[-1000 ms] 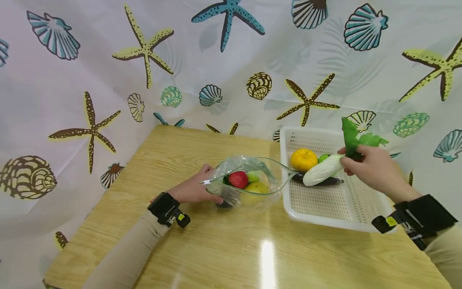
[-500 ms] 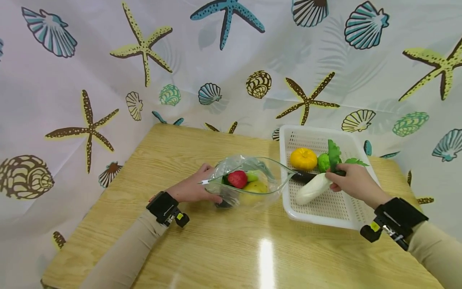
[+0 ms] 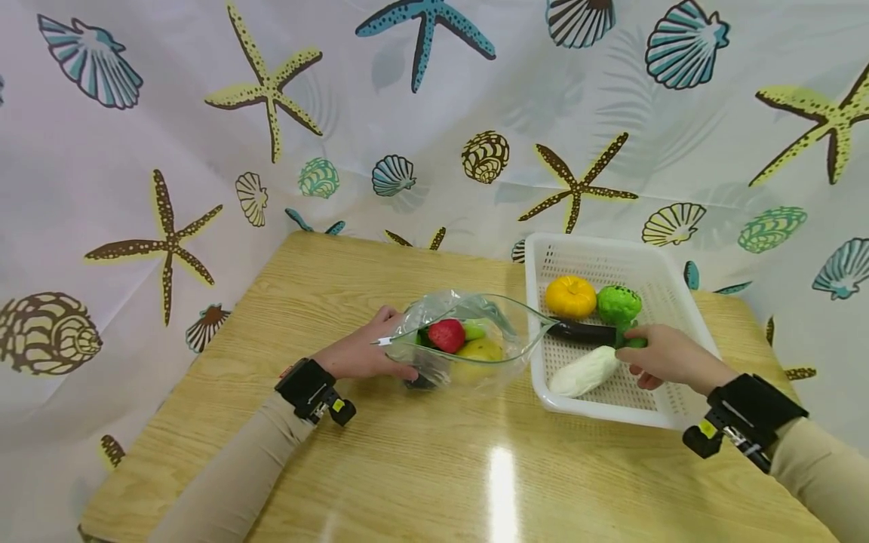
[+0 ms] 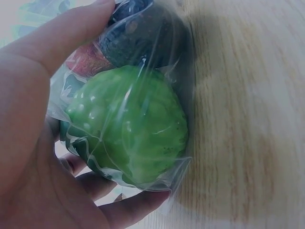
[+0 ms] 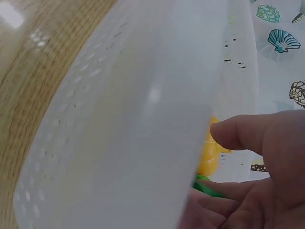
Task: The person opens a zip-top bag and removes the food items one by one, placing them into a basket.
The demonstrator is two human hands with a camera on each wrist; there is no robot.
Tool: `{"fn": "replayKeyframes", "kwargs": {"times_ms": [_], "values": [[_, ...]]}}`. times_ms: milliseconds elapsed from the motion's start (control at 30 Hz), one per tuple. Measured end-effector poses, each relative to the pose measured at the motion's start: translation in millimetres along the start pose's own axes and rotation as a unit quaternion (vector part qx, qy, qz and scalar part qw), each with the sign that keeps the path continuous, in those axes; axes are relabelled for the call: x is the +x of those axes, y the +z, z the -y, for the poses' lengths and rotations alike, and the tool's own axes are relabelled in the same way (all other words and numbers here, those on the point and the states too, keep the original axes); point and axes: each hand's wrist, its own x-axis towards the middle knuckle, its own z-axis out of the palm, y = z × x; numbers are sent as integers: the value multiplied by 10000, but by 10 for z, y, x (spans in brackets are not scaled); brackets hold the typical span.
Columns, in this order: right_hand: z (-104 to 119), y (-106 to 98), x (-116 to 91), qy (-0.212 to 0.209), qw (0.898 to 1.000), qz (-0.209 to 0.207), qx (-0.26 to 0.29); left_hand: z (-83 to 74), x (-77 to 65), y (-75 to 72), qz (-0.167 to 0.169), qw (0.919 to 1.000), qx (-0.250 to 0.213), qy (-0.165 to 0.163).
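My left hand (image 3: pixel 370 351) holds the side of a clear zip bag (image 3: pixel 505 373), thumb on one face and fingers curled round the other. Inside are a red piece (image 3: pixel 446 335), a yellow one (image 3: pixel 480 351), a dark rounded one (image 4: pixel 145 38) and a green bumpy fruit (image 4: pixel 128 124) beside my palm. My right hand (image 3: pixel 668 354) reaches into the white basket (image 3: pixel 692 317) at the leafy end of a white radish (image 3: pixel 584 372), which lies on the basket floor. In the right wrist view, thumb and fingers (image 5: pixel 228 191) stand apart.
In the basket, an eggplant (image 3: pixel 580 332) lies behind the radish, with a yellow pumpkin (image 3: pixel 570 297) and a green bumpy fruit (image 3: pixel 619 304) farther back. A patterned curtain (image 3: pixel 421 113) hangs behind the wooden table (image 3: pixel 339 286). The basket wall blocks much of the right wrist view.
My right hand has lowered the radish to the basket floor and moved left and down, its fingers parting at the leaves. My left hand has kept its hold on the bag.
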Motion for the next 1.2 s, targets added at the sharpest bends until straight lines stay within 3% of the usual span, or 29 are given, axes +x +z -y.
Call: {"fn": "replayKeyframes", "kwargs": {"times_ms": [200, 333, 533, 667, 733, 800, 900, 1067, 1200], "values": [[75, -17, -105, -152, 9979, 21, -636, 12, 5, 7, 0, 10000, -90, -8], [253, 13, -199, -712, 9828, -592, -1597, 31, -2, 6, -13, 9999, -107, -27], [758, 129, -353, -1978, 9353, -2034, -2116, 37, -11, 4, -57, 9999, -132, -71], [1088, 196, -451, -2899, 8883, -2842, -2145, 34, -1, 18, -64, 10000, -19, 47], [1209, 234, -482, -3413, 8645, -3057, -2068, 29, 4, 21, -55, 9998, 92, 152], [1307, 277, -496, -3927, 8425, -3079, -2028, 24, 4, 18, -34, 9995, 167, 251], [1409, 346, -490, -4510, 8226, -2692, -2179, 27, 1, 13, 57, 9993, 256, 277], [1455, 446, -431, -4527, 8182, -1778, -3066, 46, -11, 5, 243, 9995, 89, 164], [1424, 484, -336, -4424, 8105, -1651, -3466, 42, -22, 0, 328, 9989, -143, 302]]}}
